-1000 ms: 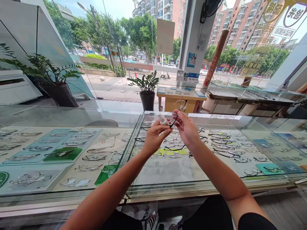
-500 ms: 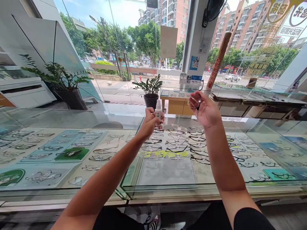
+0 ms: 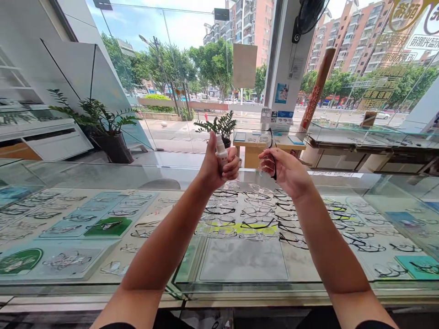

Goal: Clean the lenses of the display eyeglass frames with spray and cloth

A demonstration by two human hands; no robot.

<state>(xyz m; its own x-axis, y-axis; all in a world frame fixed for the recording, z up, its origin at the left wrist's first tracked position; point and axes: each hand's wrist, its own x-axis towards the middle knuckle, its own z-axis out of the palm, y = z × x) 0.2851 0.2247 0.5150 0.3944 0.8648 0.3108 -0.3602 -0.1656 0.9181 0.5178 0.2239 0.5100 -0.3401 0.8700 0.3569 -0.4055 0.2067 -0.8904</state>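
Note:
My left hand (image 3: 221, 164) is wrapped round a small white spray bottle (image 3: 221, 153), with the thumb raised beside its nozzle. The bottle stands nearly upright, tilted a little. To its right, my right hand (image 3: 290, 171) pinches a pair of glasses (image 3: 268, 165) by the frame. The glasses are turned on edge, with one dark temple pointing up and a lens facing the bottle. Both hands are above the glass display counter (image 3: 243, 262), apart from each other. My fingers hide part of the bottle's label and part of the glasses.
Under the counter glass lie rows of eyeglass frames (image 3: 259, 222), several on coloured cards. Behind the counter stand potted plants (image 3: 113, 146), a low wooden display table (image 3: 252, 155) and a tall patterned post (image 3: 317, 91). A wall fan (image 3: 307, 16) hangs at the upper right.
My left thumb has lifted up beside the nozzle, and the bottle has tilted. My right hand has lowered and moved left with the glasses, closer to the bottle. The view has shifted slightly.

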